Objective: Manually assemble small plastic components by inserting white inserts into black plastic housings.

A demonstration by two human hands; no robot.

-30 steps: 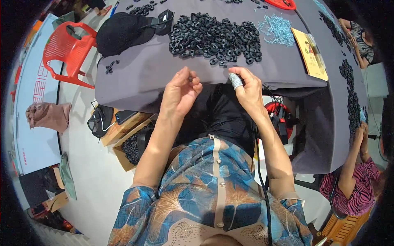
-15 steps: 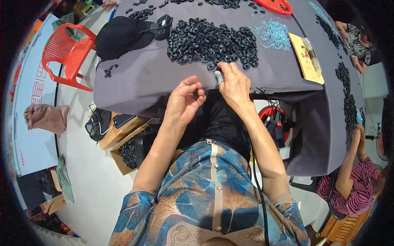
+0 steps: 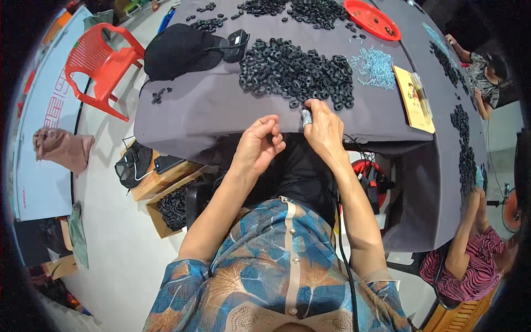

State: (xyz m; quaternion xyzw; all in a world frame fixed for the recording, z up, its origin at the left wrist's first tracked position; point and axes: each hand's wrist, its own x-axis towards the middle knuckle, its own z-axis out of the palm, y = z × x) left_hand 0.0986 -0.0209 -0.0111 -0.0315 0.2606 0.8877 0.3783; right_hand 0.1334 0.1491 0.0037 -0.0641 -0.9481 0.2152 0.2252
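A pile of small black ring-shaped parts (image 3: 298,72) lies on the grey-covered table before me. At its near edge, my right hand (image 3: 325,128) points its fingers down, pressed together beside a few stray parts. Silvery tape wraps a digit of that hand, and its fingertips are partly hidden. My left hand (image 3: 259,145) hovers just off the table's front edge, palm turned inward, with fingers curled toward the thumb. Whatever either hand pinches is too small or hidden to make out. Right of the pile, small pale-blue pieces (image 3: 374,67) lie scattered.
A black cap (image 3: 180,52) with a black device lies left of the pile. A yellow booklet (image 3: 414,99) rests at the right, a red tray (image 3: 371,20) farther back. Co-workers sit along the right side. Left stands a red chair (image 3: 102,66); below, a box of black parts (image 3: 172,207).
The view has shifted, so the table sits lower and farther right in the picture. My right hand stays at the pile's near edge; my left fingers look slightly more curled.
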